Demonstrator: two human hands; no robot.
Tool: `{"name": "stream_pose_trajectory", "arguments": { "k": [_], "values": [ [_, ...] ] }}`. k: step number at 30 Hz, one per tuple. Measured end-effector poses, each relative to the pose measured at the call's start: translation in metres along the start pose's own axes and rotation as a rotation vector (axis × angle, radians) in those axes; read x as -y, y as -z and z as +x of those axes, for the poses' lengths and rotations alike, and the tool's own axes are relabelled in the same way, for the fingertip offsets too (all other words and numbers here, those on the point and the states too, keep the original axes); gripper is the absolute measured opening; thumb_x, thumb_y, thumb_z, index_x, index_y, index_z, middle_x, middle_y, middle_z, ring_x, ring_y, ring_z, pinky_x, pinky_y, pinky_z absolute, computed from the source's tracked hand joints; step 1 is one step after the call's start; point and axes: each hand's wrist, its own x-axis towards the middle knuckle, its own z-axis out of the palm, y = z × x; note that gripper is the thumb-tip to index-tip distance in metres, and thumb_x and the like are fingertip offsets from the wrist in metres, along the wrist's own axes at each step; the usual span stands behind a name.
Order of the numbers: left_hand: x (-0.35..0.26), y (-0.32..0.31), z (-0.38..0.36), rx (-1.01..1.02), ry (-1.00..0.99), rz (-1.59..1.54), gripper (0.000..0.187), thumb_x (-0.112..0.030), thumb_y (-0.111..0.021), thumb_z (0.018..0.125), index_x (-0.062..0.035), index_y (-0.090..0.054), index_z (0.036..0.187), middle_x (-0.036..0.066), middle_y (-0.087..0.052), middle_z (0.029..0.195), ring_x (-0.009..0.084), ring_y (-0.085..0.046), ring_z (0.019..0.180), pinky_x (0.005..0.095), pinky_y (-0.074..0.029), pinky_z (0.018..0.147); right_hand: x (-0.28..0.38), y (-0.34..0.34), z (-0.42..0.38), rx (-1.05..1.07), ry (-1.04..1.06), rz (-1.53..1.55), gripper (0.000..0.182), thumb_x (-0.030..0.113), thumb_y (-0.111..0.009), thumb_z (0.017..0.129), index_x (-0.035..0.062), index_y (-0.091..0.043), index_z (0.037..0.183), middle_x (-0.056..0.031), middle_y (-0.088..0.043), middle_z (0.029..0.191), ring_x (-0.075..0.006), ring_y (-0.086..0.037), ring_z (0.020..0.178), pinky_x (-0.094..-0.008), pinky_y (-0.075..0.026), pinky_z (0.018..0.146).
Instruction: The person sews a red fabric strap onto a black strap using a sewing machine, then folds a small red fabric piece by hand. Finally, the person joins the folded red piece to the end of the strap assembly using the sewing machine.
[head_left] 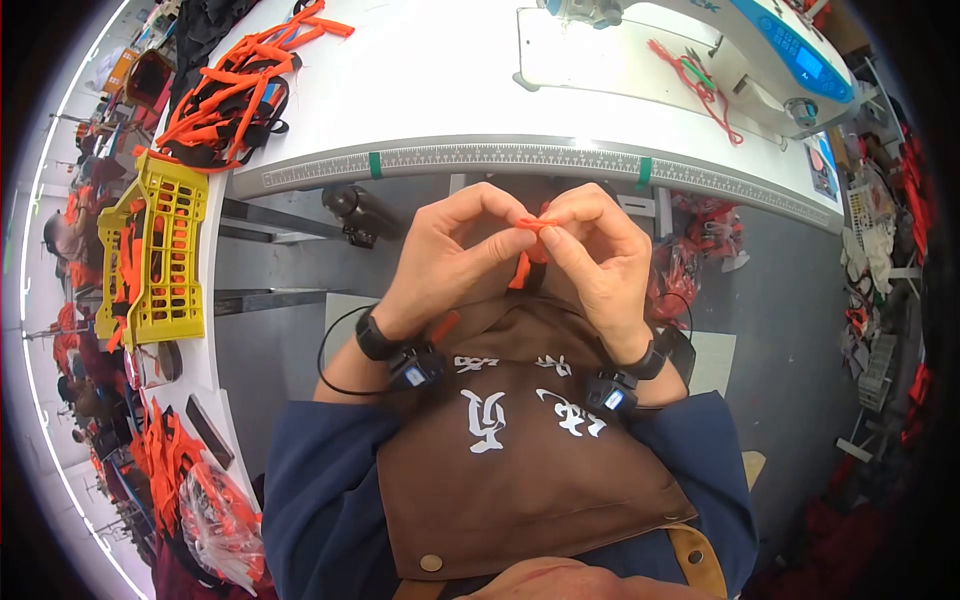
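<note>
Brown apron (540, 490) with white lettering spreads across the lower middle of the frame, worn over dark blue sleeves (325, 460); above it, near the centre, both bare hands meet over the person's lap, just in front of the white table (420, 80). Left hand (450, 240) and right hand (612, 265) are each closed to a narrow pinch, thumb against fingers, on a bright orange fabric strip (532, 226); the two pinches are close together, and orange and black material (522, 272) hangs just below them. Each wrist wears a black band, with a small black device beside it.

Along the table's near edge runs a grey ruler strip (500, 157) with two green bands; at the upper right stands a white sewing machine (745, 50) with a blue control panel, and a tangled pinkish-red cord (708, 95) lies beside it. A loose heap of orange and black straps (240, 95) lies on the table at the upper left; below it, at the left, sits a yellow plastic basket (192, 190) holding more orange pieces; at the lower left, a clear plastic bag (215, 525) with orange contents lies beside orange fabric (160, 455).
</note>
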Motion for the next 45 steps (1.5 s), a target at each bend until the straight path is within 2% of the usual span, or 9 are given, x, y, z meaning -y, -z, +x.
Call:
{"name": "stream_pose_trajectory", "arguments": {
  "k": [6, 12, 15, 21, 28, 31, 34, 38, 45],
  "values": [
    [0.011, -0.031, -0.004, -0.150, -0.025, -0.364, 0.008, -0.006, -0.071, 0.108, -0.0002, -0.069, 0.113, 0.005, -0.074, 0.105, 0.0090, -0.069, 0.091, 0.0252, -0.057, 0.080, 0.002, -0.016, -0.009, -0.136, -0.050, 0.287, 0.010, -0.002, -0.073, 0.102, 0.0003, -0.070, 0.111, 0.0012, -0.068, 0.099, -0.0005, -0.059, 0.080, -0.0188, -0.045, 0.070],
    [0.007, -0.045, -0.004, -0.259, -0.138, -0.352, 0.007, -0.006, -0.072, 0.107, -0.0014, -0.070, 0.111, 0.004, -0.074, 0.102, 0.0077, -0.068, 0.089, 0.0231, -0.056, 0.076, 0.011, -0.022, -0.015, -0.116, -0.077, 0.259, 0.010, -0.002, -0.072, 0.104, -0.0001, -0.069, 0.113, 0.0019, -0.068, 0.093, 0.0003, -0.059, 0.078, -0.0174, -0.047, 0.070],
    [0.007, -0.042, -0.005, -0.223, -0.160, -0.306, 0.007, -0.008, -0.072, 0.108, -0.0019, -0.070, 0.111, 0.003, -0.074, 0.103, 0.0075, -0.068, 0.089, 0.0238, -0.056, 0.078, 0.021, -0.025, -0.015, -0.133, -0.104, 0.250, 0.007, 0.000, -0.072, 0.104, 0.0003, -0.071, 0.111, 0.0014, -0.069, 0.093, 0.0000, -0.060, 0.077, -0.0175, -0.047, 0.069],
    [0.012, -0.045, -0.003, -0.106, -0.151, -0.617, 0.010, -0.013, -0.068, 0.111, -0.0029, -0.070, 0.113, 0.003, -0.074, 0.104, 0.0089, -0.069, 0.088, 0.0264, -0.057, 0.080, 0.018, -0.025, -0.019, -0.157, -0.083, 0.368, 0.003, 0.001, -0.075, 0.102, 0.0012, -0.073, 0.105, 0.0001, -0.071, 0.095, -0.0024, -0.060, 0.077, -0.0192, -0.046, 0.068],
    [0.016, -0.044, 0.001, -0.062, -0.075, -0.596, 0.012, -0.011, -0.067, 0.111, -0.0024, -0.070, 0.118, 0.004, -0.074, 0.107, 0.0103, -0.069, 0.097, 0.0270, -0.058, 0.086, 0.019, -0.028, -0.021, -0.225, -0.031, 0.340, 0.005, 0.000, -0.075, 0.101, 0.0005, -0.074, 0.107, -0.0010, -0.071, 0.099, -0.0037, -0.060, 0.076, -0.0205, -0.046, 0.067],
    [0.013, -0.038, 0.005, -0.047, -0.052, -0.627, 0.013, -0.011, -0.068, 0.110, -0.0014, -0.071, 0.118, 0.005, -0.073, 0.108, 0.0107, -0.068, 0.097, 0.0268, -0.057, 0.089, 0.025, -0.021, -0.017, -0.201, 0.039, 0.093, 0.015, -0.005, -0.073, 0.098, 0.0020, -0.075, 0.111, -0.0016, -0.071, 0.099, -0.0045, -0.060, 0.075, -0.0214, -0.046, 0.067],
    [0.014, -0.025, 0.012, -0.070, -0.002, -0.558, 0.014, -0.011, -0.069, 0.109, -0.0006, -0.071, 0.119, 0.004, -0.073, 0.107, 0.0092, -0.068, 0.096, 0.0257, -0.056, 0.089, 0.026, -0.012, -0.007, -0.246, 0.314, -0.375, 0.032, -0.011, -0.073, 0.087, 0.0046, -0.077, 0.115, -0.0034, -0.071, 0.098, -0.0096, -0.061, 0.073, -0.0239, -0.048, 0.065],
    [0.010, -0.013, 0.027, 0.007, 0.061, -0.492, 0.014, -0.011, -0.069, 0.109, -0.0008, -0.072, 0.118, 0.004, -0.076, 0.111, 0.0080, -0.070, 0.100, 0.0247, -0.057, 0.091, 0.024, 0.016, 0.029, -0.039, 0.879, -0.906, 0.040, -0.001, -0.081, 0.073, 0.0055, -0.080, 0.113, -0.0044, -0.071, 0.098, -0.0204, -0.064, 0.071, -0.0315, -0.050, 0.063],
    [0.001, 0.041, 0.098, 0.146, 0.362, -0.191, 0.017, -0.009, -0.071, 0.107, 0.0005, -0.070, 0.121, 0.006, -0.076, 0.118, 0.0099, -0.071, 0.107, 0.0255, -0.057, 0.094, 0.000, 0.044, 0.084, 0.135, 0.917, -1.169, 0.026, 0.007, -0.075, 0.079, 0.0037, -0.077, 0.106, -0.0031, -0.069, 0.093, -0.0181, -0.065, 0.069, -0.0330, -0.050, 0.059]
  ]
}}
